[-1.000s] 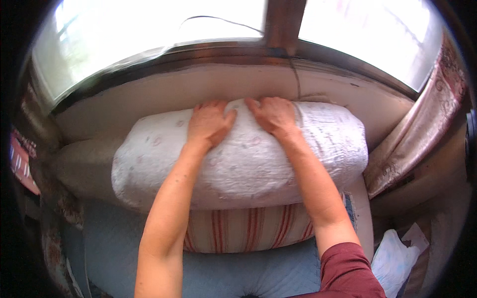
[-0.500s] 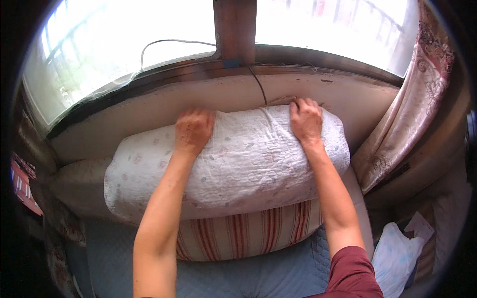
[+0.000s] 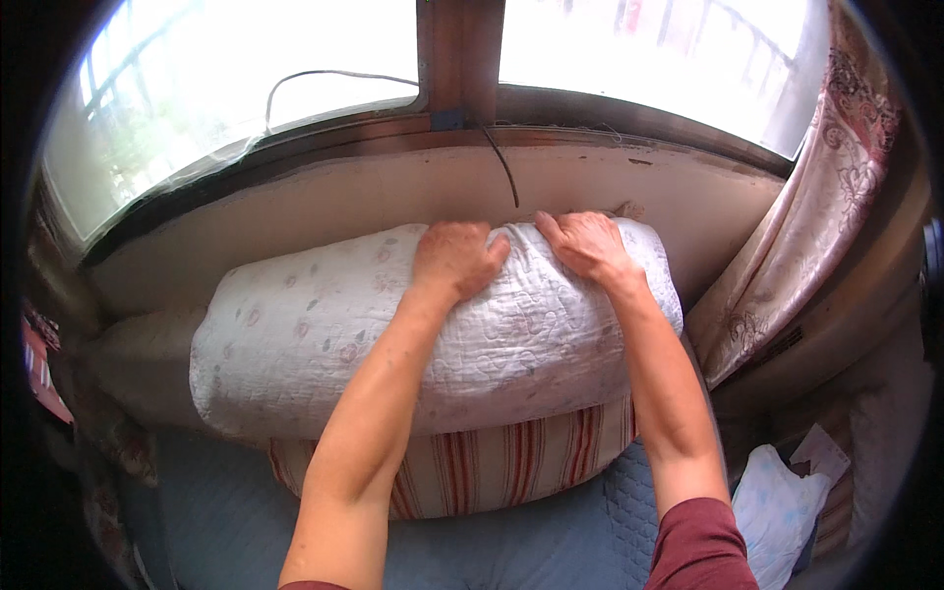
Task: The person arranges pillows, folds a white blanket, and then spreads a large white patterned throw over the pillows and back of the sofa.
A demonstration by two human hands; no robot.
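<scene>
The white quilted cloth with pale flowers [image 3: 531, 334] lies, rounded, between the beige wall [image 3: 393, 187] and the cream cushion with red stripes [image 3: 492, 472]. On its far edge rest the left hand [image 3: 454, 258] and right hand [image 3: 590, 246], thumbs standing apart; fingertips are hidden, so I cannot tell whether they pinch.

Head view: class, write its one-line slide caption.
Left hand and right hand on a white floral quilted cover, red-striped cushion showing below.
</scene>
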